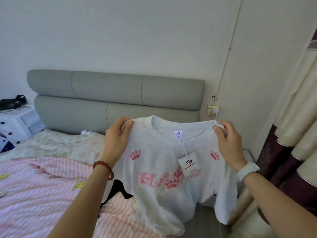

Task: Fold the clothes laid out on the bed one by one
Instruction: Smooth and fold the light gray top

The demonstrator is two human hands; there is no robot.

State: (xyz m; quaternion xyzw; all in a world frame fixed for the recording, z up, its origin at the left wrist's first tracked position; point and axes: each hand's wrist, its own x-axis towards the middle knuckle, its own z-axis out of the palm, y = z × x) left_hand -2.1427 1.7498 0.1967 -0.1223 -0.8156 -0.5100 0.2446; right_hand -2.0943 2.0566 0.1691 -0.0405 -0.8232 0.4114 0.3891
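Both hands, left and right, pinch the shirt by its shoulders, holding it up unfolded above the bed. Folding looks barely begun; a black garment waits below.

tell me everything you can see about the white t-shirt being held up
The white t-shirt is a soft, thin-looking knit with a ribbed round neck, pink paw prints on the chest and pink lettering partly hidden by a hang tag strung from the neck label. It is held up in the air, front facing the camera, unfolded. The left hand and right hand each pinch a shoulder; the lower part droops toward the bed.
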